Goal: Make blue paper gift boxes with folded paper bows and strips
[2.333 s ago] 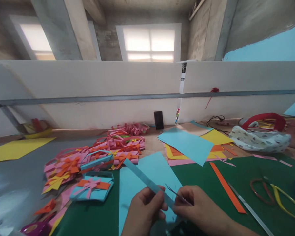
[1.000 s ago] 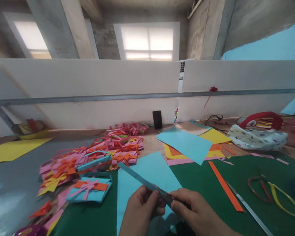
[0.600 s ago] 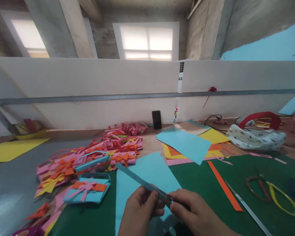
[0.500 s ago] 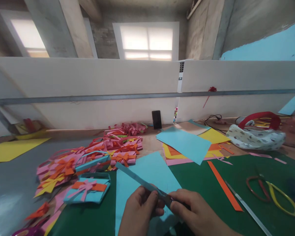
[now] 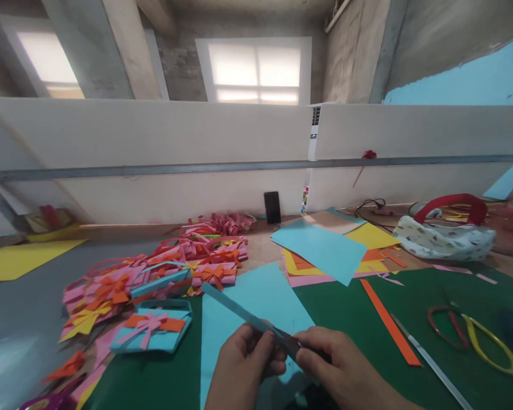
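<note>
We had the left hand point(image 5: 248, 356) pinching a blue strip point(image 5: 233, 306), free end angled up-left above a blue sheet point(image 5: 256, 290) on the desk point(image 5: 337, 310). Our right hand point(image 5: 333, 359) gripped a dark tool point(image 5: 288, 344), partly hidden, against the strip; type unclear. Right of us lay an orange strip point(image 5: 390, 322); left, a bowed blue bag point(image 5: 166, 340).

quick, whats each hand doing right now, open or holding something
Left hand: closed, holding the blue strip.
Right hand: closed on what look like scissors.
</note>
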Motion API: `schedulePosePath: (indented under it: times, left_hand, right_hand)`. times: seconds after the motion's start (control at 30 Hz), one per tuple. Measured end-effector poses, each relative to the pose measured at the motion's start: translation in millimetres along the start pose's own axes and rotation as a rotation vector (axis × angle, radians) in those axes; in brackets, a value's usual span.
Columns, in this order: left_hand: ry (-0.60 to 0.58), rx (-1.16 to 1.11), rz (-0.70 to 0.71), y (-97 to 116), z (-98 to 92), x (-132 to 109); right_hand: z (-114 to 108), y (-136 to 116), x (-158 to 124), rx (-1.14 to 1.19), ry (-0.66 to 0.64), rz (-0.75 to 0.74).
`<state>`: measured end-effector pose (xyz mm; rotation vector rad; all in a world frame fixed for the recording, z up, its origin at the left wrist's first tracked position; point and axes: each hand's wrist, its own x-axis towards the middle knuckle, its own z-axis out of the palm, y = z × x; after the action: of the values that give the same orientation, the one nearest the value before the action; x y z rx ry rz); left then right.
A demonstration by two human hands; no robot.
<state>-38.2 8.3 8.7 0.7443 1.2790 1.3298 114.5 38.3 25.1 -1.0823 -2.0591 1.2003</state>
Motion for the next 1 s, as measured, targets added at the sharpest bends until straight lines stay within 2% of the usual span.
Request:
schedulePosePath:
  times: [0.73, 1.0]
  left_hand:
    - [0.053, 0.000, -0.041, 0.6, 0.6, -1.1]
    - [0.009, -0.011, -0.061, 1.3, 1.7, -1.9]
  right_hand:
    - [-2.9, 0.1, -0.1, -0.037, -0.004, -0.003]
    - [-2.1, -0.9, 0.7, -0.050, -0.016, -0.019]
